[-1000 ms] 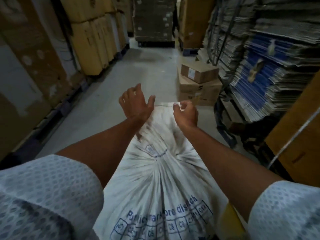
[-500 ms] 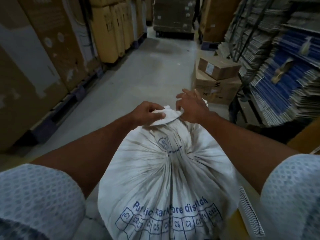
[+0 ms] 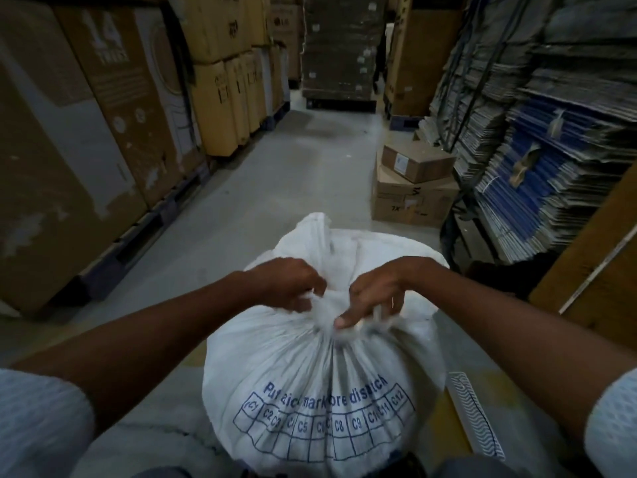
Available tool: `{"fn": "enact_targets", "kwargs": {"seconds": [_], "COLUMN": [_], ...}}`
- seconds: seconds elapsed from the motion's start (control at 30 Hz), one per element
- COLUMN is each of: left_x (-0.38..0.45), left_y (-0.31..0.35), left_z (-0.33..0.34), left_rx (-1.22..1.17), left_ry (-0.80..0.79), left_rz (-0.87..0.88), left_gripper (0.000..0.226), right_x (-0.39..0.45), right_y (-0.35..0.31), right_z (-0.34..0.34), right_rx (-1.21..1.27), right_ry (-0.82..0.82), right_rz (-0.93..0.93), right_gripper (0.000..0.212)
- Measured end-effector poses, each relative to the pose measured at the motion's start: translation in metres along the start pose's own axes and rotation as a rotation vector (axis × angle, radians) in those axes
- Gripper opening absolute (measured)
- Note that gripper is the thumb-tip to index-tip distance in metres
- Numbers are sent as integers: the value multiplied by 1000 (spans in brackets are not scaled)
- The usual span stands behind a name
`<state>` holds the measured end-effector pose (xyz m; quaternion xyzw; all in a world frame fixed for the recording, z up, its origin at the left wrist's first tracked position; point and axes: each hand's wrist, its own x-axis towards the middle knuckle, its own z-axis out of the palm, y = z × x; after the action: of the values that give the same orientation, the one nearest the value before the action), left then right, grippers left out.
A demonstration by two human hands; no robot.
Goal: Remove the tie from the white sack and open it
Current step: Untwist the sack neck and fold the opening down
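A full white woven sack (image 3: 310, 374) with blue printed lettering and a row of numbered boxes stands on the floor right in front of me. Its top is gathered into a bunched neck (image 3: 331, 322), with loose fabric (image 3: 317, 236) flopping beyond. My left hand (image 3: 293, 288) pinches the cloth on the left of the neck. My right hand (image 3: 375, 298) grips the gathered neck from the right, thumb pressed on the knot area. The tie itself is blurred and I cannot make it out among the folds.
A warehouse aisle of grey concrete floor (image 3: 275, 188) runs ahead. Tall cardboard cartons (image 3: 113, 108) line the left. Two stacked brown boxes (image 3: 413, 188) sit ahead on the right, beside racks of flattened blue and grey cardboard (image 3: 537, 160). A pallet stack (image 3: 339, 50) closes the far end.
Both hands have come down from the sack's top flap to its gathered neck and closed on it. The loose top has flopped away from me, and my view has tilted.
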<state>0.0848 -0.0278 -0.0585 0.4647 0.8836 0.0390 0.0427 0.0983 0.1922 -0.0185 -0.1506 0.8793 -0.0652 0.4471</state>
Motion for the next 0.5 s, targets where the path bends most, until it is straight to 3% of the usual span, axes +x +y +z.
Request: {"fn": "enact_targets", "kwargs": {"seconds": [0.1, 0.17, 0.23, 0.3, 0.4, 0.47, 0.5], "left_x": [-6, 0, 11, 26, 53, 62, 63], "left_y": [32, 41, 37, 30, 18, 6, 1], "left_z": [-12, -27, -35, -36, -13, 10, 21], "left_rx": [-251, -619, -881, -944, -639, -377, -357], "left_ry": [-359, -531, -380, -49, 213, 262, 260], "left_rz": [-220, -390, -468, -575, -741, -897, -960], "left_gripper": [42, 44, 36, 30, 21, 23, 32], "right_x": [-12, -13, -5, 12, 51, 80, 91], "right_y": [3, 1, -3, -6, 4, 21, 27], "right_z": [0, -9, -17, -21, -14, -3, 3], "right_rx": [226, 338, 465, 506, 514, 512, 521], "right_ry": [-109, 76, 482, 805, 909, 892, 879], "right_rz": [34, 0, -46, -26, 89, 181, 214], "right_gripper": [67, 46, 32, 27, 28, 43, 45]}}
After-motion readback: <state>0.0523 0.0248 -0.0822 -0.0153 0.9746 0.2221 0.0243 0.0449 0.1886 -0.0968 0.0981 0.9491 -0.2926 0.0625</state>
